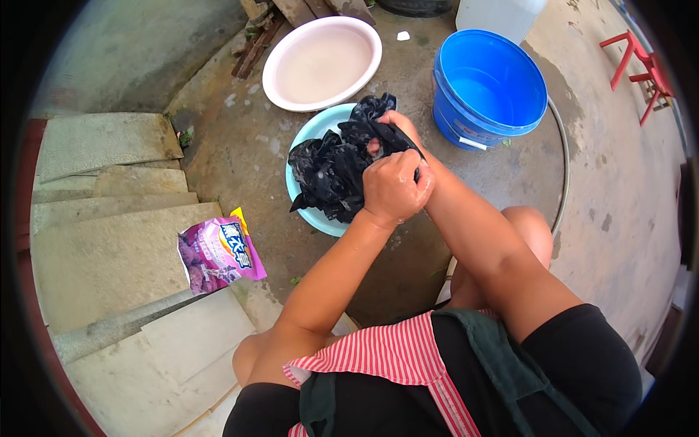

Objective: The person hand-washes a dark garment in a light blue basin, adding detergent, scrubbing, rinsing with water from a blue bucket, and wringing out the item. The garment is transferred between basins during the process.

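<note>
A wet black cloth garment (333, 169) lies bunched in a light turquoise basin (306, 210), part of it raised over the basin's right side. My left hand (396, 185) is closed in a fist around a stretch of this cloth, its wet knuckles upward. Just beyond it, my right hand (398, 128) grips the same cloth, with some of its fingers hidden by the folds. Whitish suds cling to the fabric. The cloth covers most of the basin's inside, so any water level there cannot be told.
Behind the turquoise basin stands a pale pink basin (273, 93) of cloudy water. A blue bucket (445, 104) is at the right, near a hose (565, 158) and a white plastic container (499, 16). A purple detergent bag (218, 254) lies on stone slabs (109, 246). Red chair (650, 65) far right.
</note>
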Available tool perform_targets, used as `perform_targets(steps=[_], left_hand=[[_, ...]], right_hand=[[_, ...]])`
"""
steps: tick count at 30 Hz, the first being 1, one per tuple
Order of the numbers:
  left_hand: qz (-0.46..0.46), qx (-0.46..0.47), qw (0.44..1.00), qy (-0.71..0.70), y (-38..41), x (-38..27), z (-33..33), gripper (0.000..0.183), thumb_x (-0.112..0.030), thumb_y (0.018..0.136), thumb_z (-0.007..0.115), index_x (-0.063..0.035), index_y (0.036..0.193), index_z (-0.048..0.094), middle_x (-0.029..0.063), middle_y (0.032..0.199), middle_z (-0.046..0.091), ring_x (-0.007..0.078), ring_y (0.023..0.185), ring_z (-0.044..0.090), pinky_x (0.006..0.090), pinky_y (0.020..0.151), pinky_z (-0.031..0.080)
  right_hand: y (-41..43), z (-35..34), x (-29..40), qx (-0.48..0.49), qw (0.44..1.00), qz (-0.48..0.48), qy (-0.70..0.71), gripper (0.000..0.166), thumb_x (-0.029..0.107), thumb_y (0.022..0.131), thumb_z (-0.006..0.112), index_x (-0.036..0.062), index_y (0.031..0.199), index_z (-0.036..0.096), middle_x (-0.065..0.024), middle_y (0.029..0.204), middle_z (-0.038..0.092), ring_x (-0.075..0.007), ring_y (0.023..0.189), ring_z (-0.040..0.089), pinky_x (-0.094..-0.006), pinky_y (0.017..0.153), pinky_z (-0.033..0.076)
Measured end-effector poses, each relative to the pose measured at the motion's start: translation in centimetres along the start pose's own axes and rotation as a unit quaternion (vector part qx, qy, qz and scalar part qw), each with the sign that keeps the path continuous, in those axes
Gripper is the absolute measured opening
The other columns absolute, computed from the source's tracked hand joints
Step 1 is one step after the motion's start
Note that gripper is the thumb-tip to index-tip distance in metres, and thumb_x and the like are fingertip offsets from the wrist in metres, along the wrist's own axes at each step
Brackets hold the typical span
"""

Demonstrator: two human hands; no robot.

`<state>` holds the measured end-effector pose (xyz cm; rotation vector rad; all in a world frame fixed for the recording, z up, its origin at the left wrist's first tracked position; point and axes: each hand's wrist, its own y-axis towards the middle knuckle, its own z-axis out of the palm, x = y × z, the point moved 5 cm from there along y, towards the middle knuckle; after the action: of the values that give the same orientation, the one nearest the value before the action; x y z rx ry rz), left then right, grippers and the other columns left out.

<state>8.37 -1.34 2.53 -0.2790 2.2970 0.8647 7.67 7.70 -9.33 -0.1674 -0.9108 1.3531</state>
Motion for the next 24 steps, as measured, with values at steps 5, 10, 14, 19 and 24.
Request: perform_targets(steps=[5,10,14,19,24], left_hand=[[-0.227,-0.068,0.971,0.020,-0.2,11.0,-4.0,0.025,-0.019,0.083,0.051,0.0013,0.070,0.055,0.0187,0.061,0.057,0.0316,0.055,0.057,0.0389,0.055,0.045],[-0.174,-0.094,0.973,0.122,0.4,9.5,-3.5,0.021,-0.020,0.080,0.053,-0.0049,0.066,0.057,0.0203,0.064,0.059,0.0410,0.059,0.058,0.0482,0.056,0.046],[-0.036,-0.053,0.998,0.006,1.1,0.0,-1.0,0.014,-0.013,0.076,0.057,-0.0059,0.065,0.055,0.0166,0.060,0.056,0.0369,0.056,0.056,0.0404,0.053,0.046],[-0.178,-0.033,0.977,0.116,-1.1,15.9,-4.9,0.023,-0.021,0.080,0.055,-0.0034,0.064,0.055,0.0178,0.065,0.060,0.0379,0.065,0.060,0.0430,0.059,0.048],[-0.217,-0.008,0.971,0.104,-0.9,17.0,-3.9,0.035,-0.028,0.087,0.048,-0.0016,0.066,0.055,0.0205,0.069,0.058,0.0331,0.063,0.057,0.0409,0.060,0.044]], right_hand=[[-2.1,4.4,-4.9,-0.079,0.989,0.022,0.121,0.020,0.023,0.080,0.045,0.0094,0.073,0.058,-0.0081,0.071,0.061,-0.0238,0.065,0.059,-0.0390,0.066,0.050],[-2.4,4.2,-3.0,-0.083,0.992,0.003,0.090,0.023,0.026,0.081,0.044,0.0085,0.082,0.059,-0.0097,0.078,0.063,-0.0254,0.071,0.061,-0.0400,0.070,0.051],[-1.6,1.9,-1.0,0.209,0.971,0.024,0.115,0.024,0.031,0.080,0.047,0.0097,0.080,0.058,-0.0096,0.076,0.062,-0.0266,0.063,0.058,-0.0397,0.068,0.050],[-2.4,5.5,-4.4,-0.049,0.997,-0.022,0.054,0.019,0.022,0.077,0.046,0.0066,0.079,0.057,-0.0094,0.073,0.059,-0.0260,0.067,0.059,-0.0410,0.069,0.051],[-3.3,5.6,-0.7,0.007,0.997,-0.017,0.069,0.027,0.025,0.079,0.045,0.0055,0.089,0.061,-0.0129,0.089,0.065,-0.0270,0.081,0.063,-0.0427,0.080,0.051]])
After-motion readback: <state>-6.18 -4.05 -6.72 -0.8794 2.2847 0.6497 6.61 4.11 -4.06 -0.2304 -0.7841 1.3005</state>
